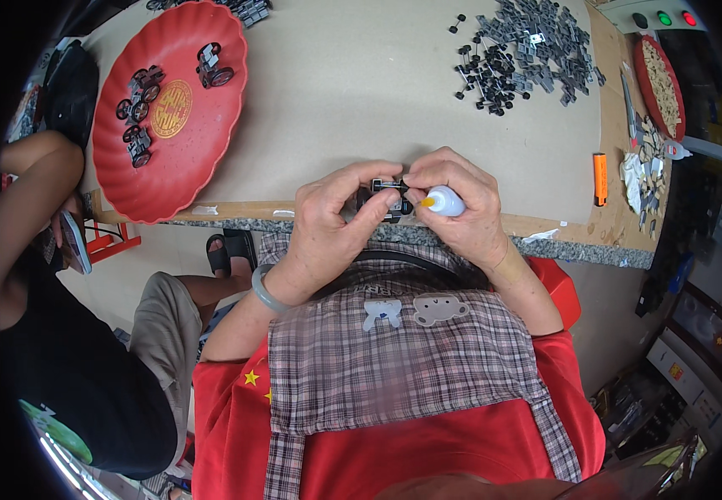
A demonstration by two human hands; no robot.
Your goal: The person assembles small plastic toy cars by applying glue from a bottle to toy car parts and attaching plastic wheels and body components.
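Close to the table's front edge, my left hand (pixel 332 217) is closed on a small black-and-grey wheeled toy chassis (pixel 393 208), thumb and fingers pinching its side. My right hand (pixel 471 196) is closed as well, holding a small white glue bottle (pixel 447 202) whose yellow tip points left toward the chassis. The right thumb and forefinger meet at the chassis's right end, beside a black wheel; the fingers partly hide whether they grip it. Several similar wheeled toy pieces (pixel 213 68) lie on a red scalloped plate (pixel 198 158) at the left.
Far right on the paper-covered table (pixel 336 100) lie a heap of black wheel-and-axle pieces (pixel 493 87) and grey plastic parts (pixel 554 50). An orange lighter-like object (pixel 600 179), a red dish (pixel 646 62) of beige bits and scraps line the right side. Another person (pixel 86 350) sits at the left.
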